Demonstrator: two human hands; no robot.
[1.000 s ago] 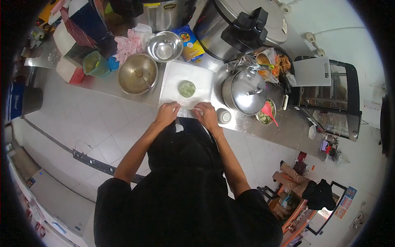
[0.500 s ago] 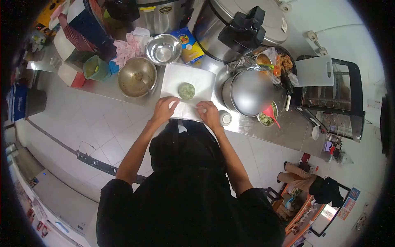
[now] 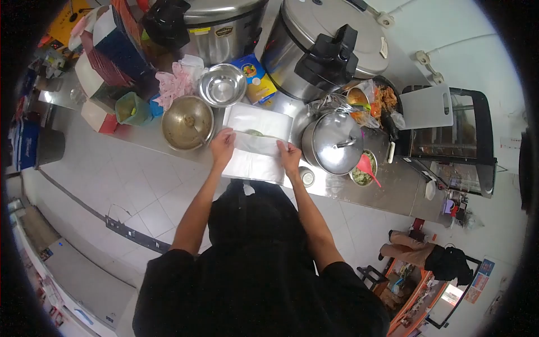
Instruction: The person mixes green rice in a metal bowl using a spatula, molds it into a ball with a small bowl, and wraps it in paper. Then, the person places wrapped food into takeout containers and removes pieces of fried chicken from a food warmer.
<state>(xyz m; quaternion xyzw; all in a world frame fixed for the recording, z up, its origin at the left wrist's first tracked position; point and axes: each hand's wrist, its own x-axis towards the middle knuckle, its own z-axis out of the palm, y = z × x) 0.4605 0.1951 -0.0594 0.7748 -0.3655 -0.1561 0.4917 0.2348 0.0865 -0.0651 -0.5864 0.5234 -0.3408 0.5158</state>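
Observation:
A stack of white paper sheets (image 3: 255, 168) lies on the steel counter in front of me. The near edge of a sheet is lifted and folded over a round, greenish mound of food (image 3: 254, 133), so only a sliver of its far side shows. My left hand (image 3: 223, 145) pinches this sheet at its left corner, fingers closed. At the right corner, my right hand (image 3: 289, 156) grips the same sheet between thumb and fingers. A small grey metal cup (image 3: 306, 177) stands just right of my right hand.
Left of the paper is a used metal bowl (image 3: 187, 123) with a utensil; behind it, a clean steel bowl (image 3: 222, 85). A lidded pot (image 3: 333, 142) and a bowl of green food (image 3: 364, 168) with a red spatula stand right. Large cookers (image 3: 320, 45) line the back. Another person (image 3: 432, 258) is lower right.
Both hands have moved up and away from me, raising the sheet's near edge over the green mound, which was fully visible before. The camera view has shifted slightly.

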